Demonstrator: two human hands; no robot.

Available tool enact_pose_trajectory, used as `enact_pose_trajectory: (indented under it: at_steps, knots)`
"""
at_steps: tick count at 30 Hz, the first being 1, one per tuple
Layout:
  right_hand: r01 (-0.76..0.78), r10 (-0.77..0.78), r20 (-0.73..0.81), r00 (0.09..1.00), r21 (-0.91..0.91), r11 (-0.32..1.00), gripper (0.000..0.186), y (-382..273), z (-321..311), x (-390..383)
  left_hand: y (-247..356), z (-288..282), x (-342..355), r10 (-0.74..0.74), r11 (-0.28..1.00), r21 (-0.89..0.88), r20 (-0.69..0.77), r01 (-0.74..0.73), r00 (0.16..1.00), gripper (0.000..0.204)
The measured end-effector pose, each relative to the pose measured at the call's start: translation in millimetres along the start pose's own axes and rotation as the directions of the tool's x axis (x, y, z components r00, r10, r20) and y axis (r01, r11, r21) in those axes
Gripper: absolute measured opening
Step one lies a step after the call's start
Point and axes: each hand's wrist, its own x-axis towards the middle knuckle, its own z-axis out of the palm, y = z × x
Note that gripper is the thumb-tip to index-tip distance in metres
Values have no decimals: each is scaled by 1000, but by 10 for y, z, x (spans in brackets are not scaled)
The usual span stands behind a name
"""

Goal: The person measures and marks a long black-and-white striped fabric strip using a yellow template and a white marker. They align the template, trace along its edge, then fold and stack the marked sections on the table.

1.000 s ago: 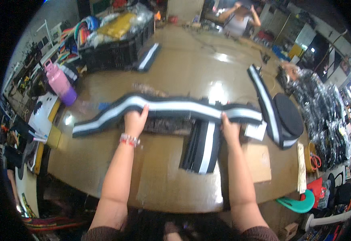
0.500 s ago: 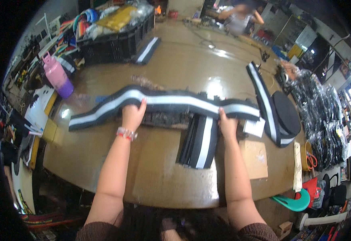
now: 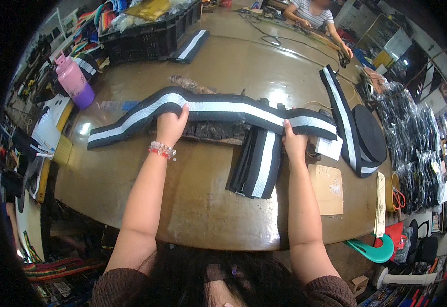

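Observation:
A long black webbing strap with a white stripe (image 3: 223,107) stretches left to right across the table, bowed up near its left part. My left hand (image 3: 172,125) grips its lower edge left of the middle, thumb on top and fingers hidden underneath. Nearer its right end, my right hand (image 3: 295,143) pinches the same strap, thumb on the stripe. Under the strap lies a dark, rough-looking block (image 3: 213,132), partly covered. A stack of cut striped strips (image 3: 256,163) lies beside my right hand, its far end beneath the strap.
Right of my hands sit a striped strap running to a black webbing roll (image 3: 369,135), a cardboard piece (image 3: 327,192) and piled plastic-wrapped goods (image 3: 410,158). To the left stand a pink-purple bottle (image 3: 73,82) and a black crate (image 3: 147,43). Another person (image 3: 313,15) works across the table.
The view has tilted, so the table sits higher in the picture. Both hands keep their hold on the strap. The other person's raised arms have come down to the table.

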Motion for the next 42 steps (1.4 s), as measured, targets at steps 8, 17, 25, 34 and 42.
enact_pose_trajectory:
  at_steps: [8, 17, 25, 34, 42]
  knots:
    - [-68, 69, 17, 997, -74, 995, 43, -142, -2, -39, 1, -13, 2, -47, 999, -13, 30, 47, 998, 41]
    - [-51, 45, -67, 997, -93, 994, 42, -11, 42, 0, -32, -9, -8, -61, 998, 6, -1, 61, 998, 36]
    - [236, -316, 228, 921, 318, 918, 26, -1483, -765, -281, 50, -129, 39, -173, 911, -386, -43, 143, 984, 33]
    - [303, -328, 94, 940, -669, 678, 57, -1044, -122, -632, 796, -608, -32, -259, 4, -999, -39, -40, 965, 61]
    - [-75, -248, 335, 909, 717, 693, 58, -1674, 440, -764, 1808, -465, -519, -219, -150, -970, 222, 192, 950, 41]
